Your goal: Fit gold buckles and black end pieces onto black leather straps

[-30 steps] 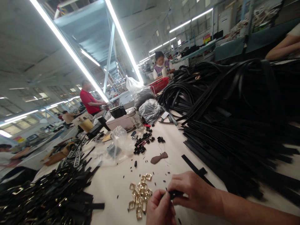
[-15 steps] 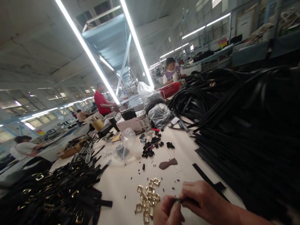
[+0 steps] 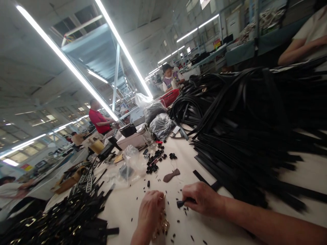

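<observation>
1. The right hand (image 3: 203, 199), at lower centre of the frame, pinches the end of a short black strap piece (image 3: 181, 203) between thumb and fingers; the piece pokes out to the left of the fist, just above the white table (image 3: 127, 204)
2. The left hand (image 3: 150, 211), lower centre and just left of the right hand, lies curled over the small heap of gold buckles (image 3: 163, 225); its fingertips are among them, but I cannot tell whether it has one clenched
3. To do this step well, I judge the left hand should lift a single buckle clear of the heap, so that no neighbour hangs on it
4. The strap end looks best held short and stiff, with only a little sticking out past the thumb
5. Small black offcuts (image 3: 187, 213) lie scattered around both hands; they should be kept out from under the work
6. A dark pile of finished buckled straps (image 3: 63, 221) fills the lower left of the frame, and a large stack of long black straps (image 3: 255, 136) fills the right side, both well apart from the hands
</observation>
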`<state>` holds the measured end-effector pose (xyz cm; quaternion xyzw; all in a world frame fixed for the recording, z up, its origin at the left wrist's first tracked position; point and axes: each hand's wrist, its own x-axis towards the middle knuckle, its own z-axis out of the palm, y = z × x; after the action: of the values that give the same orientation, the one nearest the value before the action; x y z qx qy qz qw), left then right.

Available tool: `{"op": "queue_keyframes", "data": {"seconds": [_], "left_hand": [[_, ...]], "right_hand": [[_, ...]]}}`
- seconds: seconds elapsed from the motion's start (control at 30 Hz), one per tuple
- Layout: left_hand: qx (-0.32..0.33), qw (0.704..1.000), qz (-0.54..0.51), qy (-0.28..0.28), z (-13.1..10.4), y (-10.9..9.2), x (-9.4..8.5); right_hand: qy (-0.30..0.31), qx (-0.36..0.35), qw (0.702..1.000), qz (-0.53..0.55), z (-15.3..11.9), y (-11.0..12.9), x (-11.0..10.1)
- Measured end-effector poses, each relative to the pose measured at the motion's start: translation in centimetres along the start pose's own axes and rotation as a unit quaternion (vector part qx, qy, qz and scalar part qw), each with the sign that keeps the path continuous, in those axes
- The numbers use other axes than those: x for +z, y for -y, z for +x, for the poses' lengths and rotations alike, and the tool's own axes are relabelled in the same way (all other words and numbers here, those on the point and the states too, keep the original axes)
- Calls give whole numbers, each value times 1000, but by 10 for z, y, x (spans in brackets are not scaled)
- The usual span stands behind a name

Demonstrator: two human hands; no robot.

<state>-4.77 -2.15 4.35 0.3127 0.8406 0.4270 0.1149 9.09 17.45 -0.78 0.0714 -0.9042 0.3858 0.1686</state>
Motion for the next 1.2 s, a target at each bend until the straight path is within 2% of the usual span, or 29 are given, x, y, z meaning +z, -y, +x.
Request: {"op": "queue_keyframes", "data": {"seconds": [0.1, 0.23, 0.37, 0.47, 0.53, 0.63, 0.73, 0.93, 1.07, 1.2], "left_hand": [[35, 997, 60, 38, 11, 1, 4], [34, 997, 70, 20, 21, 8, 8], [-26, 999, 19, -14, 19, 13, 15], [-90, 994, -64, -16, 4, 10, 25], [-142, 970, -196, -30, -10, 7, 34], [-219, 893, -389, -63, -27, 3, 48], [-269, 850, -447, -74, -33, 2, 57], [-312, 807, -490, -104, -32, -5, 64], [-324, 791, -506, -113, -33, -16, 65], [-339, 778, -514, -124, -35, -17, 66]], "right_hand": [[-6, 7, 1000, 1, 1, 0, 1], [-7, 12, 1000, -1, 2, -1, 1], [-16, 18, 1000, 0, 2, -1, 1], [-35, 39, 999, 2, 2, 1, 1], [-42, 53, 998, 2, 2, 2, 1], [-40, 64, 997, 0, 2, 2, 2], [-41, 68, 997, 7, 1, 1, 4], [-61, 46, 997, 25, 0, 0, 5], [-55, 32, 998, 30, -1, 3, 4], [-64, 14, 997, 51, -2, 5, 6]]}}
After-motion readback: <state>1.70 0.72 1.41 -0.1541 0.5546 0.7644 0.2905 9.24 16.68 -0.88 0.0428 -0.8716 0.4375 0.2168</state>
